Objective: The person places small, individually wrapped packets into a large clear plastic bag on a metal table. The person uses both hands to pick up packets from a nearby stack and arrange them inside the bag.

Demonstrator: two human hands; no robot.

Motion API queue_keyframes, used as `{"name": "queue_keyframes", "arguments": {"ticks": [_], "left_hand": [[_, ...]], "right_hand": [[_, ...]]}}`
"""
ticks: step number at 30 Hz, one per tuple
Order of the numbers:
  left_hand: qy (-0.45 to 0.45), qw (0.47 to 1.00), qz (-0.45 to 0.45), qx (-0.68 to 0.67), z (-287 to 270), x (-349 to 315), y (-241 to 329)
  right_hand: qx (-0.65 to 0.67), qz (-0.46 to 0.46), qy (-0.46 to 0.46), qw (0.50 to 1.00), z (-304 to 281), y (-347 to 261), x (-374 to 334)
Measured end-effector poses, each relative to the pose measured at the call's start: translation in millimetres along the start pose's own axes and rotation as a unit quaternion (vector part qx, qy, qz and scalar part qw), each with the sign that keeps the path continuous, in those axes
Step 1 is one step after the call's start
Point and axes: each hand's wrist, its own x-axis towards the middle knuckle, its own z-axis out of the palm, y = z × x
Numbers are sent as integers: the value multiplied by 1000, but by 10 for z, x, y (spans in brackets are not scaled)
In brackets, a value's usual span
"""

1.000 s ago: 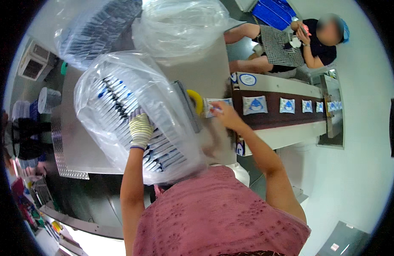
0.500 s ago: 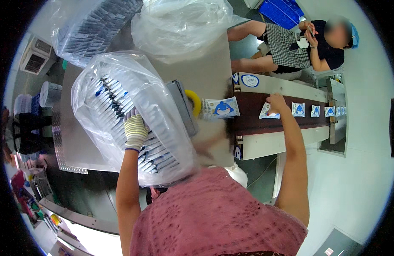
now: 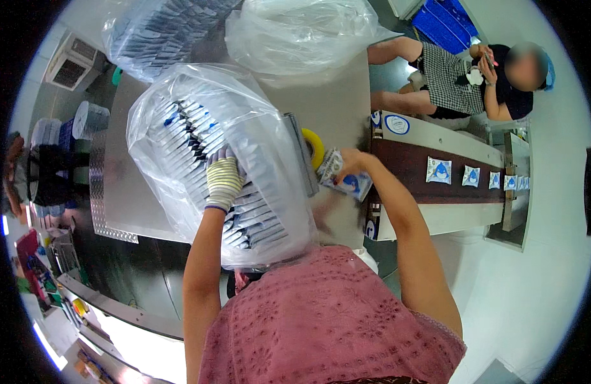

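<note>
My left hand (image 3: 224, 178), in a striped white and yellow glove, lies with outstretched fingers on rows of silvery packets (image 3: 192, 137) standing on edge inside a large clear plastic bag (image 3: 144, 131). My bare right hand (image 3: 352, 164) is closed on a small white and blue packet (image 3: 358, 184) at the table's right edge, by the belt's end. A second packet (image 3: 330, 165) sits against its fingertips; the hand partly hides both. Several more packets, such as the nearest packet (image 3: 439, 171), lie in a line along the dark conveyor belt (image 3: 404, 168).
A yellow tape roll (image 3: 313, 148) and a grey flat-sided object (image 3: 300, 153) stand between bag and right hand. Beyond are another filled bag (image 3: 161, 41) and a crumpled clear bag (image 3: 302, 35). Past the conveyor, a person (image 3: 452, 80) sits near blue crates (image 3: 444, 25).
My right hand has come left from the belt to the table with a packet. The view has shifted a little. My left hand stays on the packet rows.
</note>
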Motion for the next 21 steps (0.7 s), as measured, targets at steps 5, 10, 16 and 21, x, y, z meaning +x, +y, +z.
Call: {"name": "queue_keyframes", "arguments": {"ticks": [5, 10, 16, 21], "left_hand": [[31, 999, -11, -32, -95, 13, 82], [1, 996, -20, -92, -233, -6, 63], [49, 967, -24, -248, -227, -31, -134], [88, 958, 2, -274, 299, -24, -272]], "right_hand": [[-335, 6, 400, 853, 1242, -314, -614], [99, 155, 282, 942, 1396, -584, -1019], [442, -148, 305, 831, 402, -1030, -1482], [369, -410, 128, 824, -398, -2736, -997]]}}
